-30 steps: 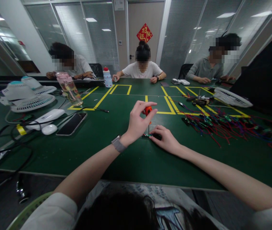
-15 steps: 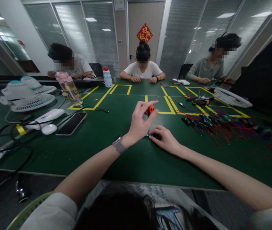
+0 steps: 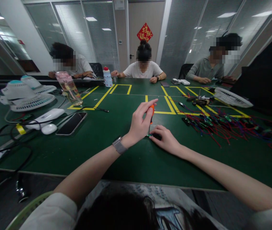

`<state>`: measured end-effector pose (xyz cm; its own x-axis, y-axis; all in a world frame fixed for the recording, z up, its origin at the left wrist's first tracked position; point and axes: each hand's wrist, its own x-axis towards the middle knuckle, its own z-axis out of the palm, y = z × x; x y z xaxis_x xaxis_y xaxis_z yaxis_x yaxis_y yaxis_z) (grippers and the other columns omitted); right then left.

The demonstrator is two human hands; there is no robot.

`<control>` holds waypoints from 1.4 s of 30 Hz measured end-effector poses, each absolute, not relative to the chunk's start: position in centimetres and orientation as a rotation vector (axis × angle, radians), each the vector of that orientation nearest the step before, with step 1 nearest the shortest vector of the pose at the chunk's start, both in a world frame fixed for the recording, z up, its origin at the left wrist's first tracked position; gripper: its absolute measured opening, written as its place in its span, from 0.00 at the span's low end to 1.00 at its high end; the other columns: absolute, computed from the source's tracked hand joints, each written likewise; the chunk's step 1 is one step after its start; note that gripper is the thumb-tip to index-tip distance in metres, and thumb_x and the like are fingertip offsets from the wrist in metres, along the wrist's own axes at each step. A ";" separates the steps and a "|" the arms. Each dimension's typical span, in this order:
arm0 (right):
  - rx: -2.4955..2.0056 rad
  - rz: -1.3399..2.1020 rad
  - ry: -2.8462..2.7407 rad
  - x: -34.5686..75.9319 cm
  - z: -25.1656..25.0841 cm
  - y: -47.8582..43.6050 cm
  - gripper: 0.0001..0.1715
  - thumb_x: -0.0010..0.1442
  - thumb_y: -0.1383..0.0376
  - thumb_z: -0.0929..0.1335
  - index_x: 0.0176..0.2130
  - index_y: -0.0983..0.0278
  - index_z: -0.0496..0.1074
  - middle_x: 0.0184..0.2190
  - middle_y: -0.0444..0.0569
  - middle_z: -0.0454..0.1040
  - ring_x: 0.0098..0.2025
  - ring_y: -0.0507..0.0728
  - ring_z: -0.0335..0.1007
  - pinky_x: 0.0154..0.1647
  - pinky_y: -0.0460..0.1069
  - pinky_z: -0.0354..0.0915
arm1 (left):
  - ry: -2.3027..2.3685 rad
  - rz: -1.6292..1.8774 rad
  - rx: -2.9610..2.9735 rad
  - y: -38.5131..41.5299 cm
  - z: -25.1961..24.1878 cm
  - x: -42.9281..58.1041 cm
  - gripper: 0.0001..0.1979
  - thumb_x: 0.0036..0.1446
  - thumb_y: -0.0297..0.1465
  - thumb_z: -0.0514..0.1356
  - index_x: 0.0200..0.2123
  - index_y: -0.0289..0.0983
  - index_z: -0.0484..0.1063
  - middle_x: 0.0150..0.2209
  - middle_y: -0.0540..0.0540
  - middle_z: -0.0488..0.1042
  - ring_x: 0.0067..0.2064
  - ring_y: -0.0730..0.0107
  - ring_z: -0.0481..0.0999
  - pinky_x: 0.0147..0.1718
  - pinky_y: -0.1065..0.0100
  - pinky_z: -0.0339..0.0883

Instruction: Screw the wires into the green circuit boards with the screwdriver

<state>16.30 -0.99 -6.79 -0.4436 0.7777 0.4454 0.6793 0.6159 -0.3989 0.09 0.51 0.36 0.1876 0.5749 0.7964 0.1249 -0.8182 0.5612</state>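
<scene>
My left hand (image 3: 139, 120) is closed around the orange-and-black handle of a screwdriver (image 3: 152, 111), which stands upright. Its thin shaft runs down to a small green circuit board (image 3: 148, 135) with a black part, low on the table. The fingers of my right hand (image 3: 165, 138) pinch this board from the right and rest near the tabletop. Much of the board is hidden by my hands, and where exactly the screwdriver tip meets it is too small to make out.
On the right lies a heap of circuit boards with red and blue wires (image 3: 210, 124). To the left are a phone (image 3: 71, 124), a white mouse (image 3: 49, 129), white fans (image 3: 31, 99) and a pink-lidded bottle (image 3: 69, 89). Several people sit across the green table (image 3: 126, 163).
My left thumb and fingers have closed in on the screwdriver handle, which was more exposed before. My right hand stays put. A person opposite has moved one hand outward.
</scene>
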 end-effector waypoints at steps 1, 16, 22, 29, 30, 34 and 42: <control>-1.142 0.214 -2.238 16.3 -6.8 -1.0 0.05 0.59 0.67 0.69 0.37 0.64 0.75 0.34 0.51 0.72 0.38 0.58 0.67 0.41 0.54 0.65 | 0.654 1.655 2.088 0.6 0.4 0.1 0.15 0.67 0.31 0.48 0.53 0.41 0.68 0.45 0.45 0.72 0.43 0.72 0.72 0.43 0.67 0.68; -1.130 0.241 -2.223 16.3 -6.7 -1.1 0.07 0.56 0.71 0.68 0.37 0.64 0.75 0.34 0.50 0.72 0.39 0.58 0.68 0.42 0.54 0.65 | 0.687 1.641 2.075 1.0 0.0 0.0 0.16 0.65 0.29 0.50 0.55 0.40 0.65 0.48 0.44 0.73 0.46 0.69 0.74 0.45 0.65 0.68; -1.140 0.249 -2.215 16.3 -6.7 -1.1 0.07 0.56 0.71 0.68 0.36 0.64 0.75 0.34 0.50 0.72 0.38 0.58 0.68 0.42 0.54 0.65 | 0.779 1.676 2.165 0.8 0.3 0.0 0.13 0.62 0.32 0.56 0.49 0.40 0.70 0.41 0.47 0.72 0.39 0.72 0.71 0.41 0.69 0.67; -1.144 0.273 -2.212 16.3 -6.7 -1.1 0.07 0.56 0.71 0.68 0.36 0.64 0.74 0.34 0.50 0.72 0.39 0.59 0.68 0.43 0.54 0.65 | 0.649 1.652 2.116 0.8 0.2 0.0 0.16 0.65 0.28 0.49 0.54 0.41 0.67 0.48 0.44 0.73 0.48 0.69 0.73 0.46 0.66 0.67; -1.141 0.273 -2.213 16.3 -6.7 -1.1 0.07 0.56 0.71 0.68 0.36 0.64 0.74 0.35 0.50 0.72 0.39 0.59 0.68 0.43 0.54 0.65 | 0.662 1.659 2.119 0.8 0.2 0.0 0.15 0.65 0.28 0.50 0.53 0.40 0.68 0.47 0.45 0.73 0.46 0.70 0.74 0.45 0.67 0.68; -1.140 0.270 -2.211 16.3 -6.7 -1.1 0.07 0.56 0.71 0.68 0.36 0.63 0.75 0.35 0.50 0.72 0.39 0.59 0.68 0.43 0.54 0.65 | 0.743 1.697 2.170 0.7 0.2 0.0 0.12 0.62 0.31 0.56 0.49 0.40 0.71 0.40 0.47 0.71 0.40 0.73 0.71 0.41 0.69 0.67; -1.116 0.306 -2.192 16.4 -6.7 -0.9 0.07 0.57 0.70 0.68 0.36 0.64 0.76 0.34 0.50 0.73 0.38 0.58 0.69 0.42 0.54 0.66 | 0.721 1.631 2.173 0.7 0.2 0.1 0.15 0.64 0.29 0.52 0.54 0.40 0.67 0.42 0.46 0.70 0.40 0.72 0.70 0.41 0.69 0.67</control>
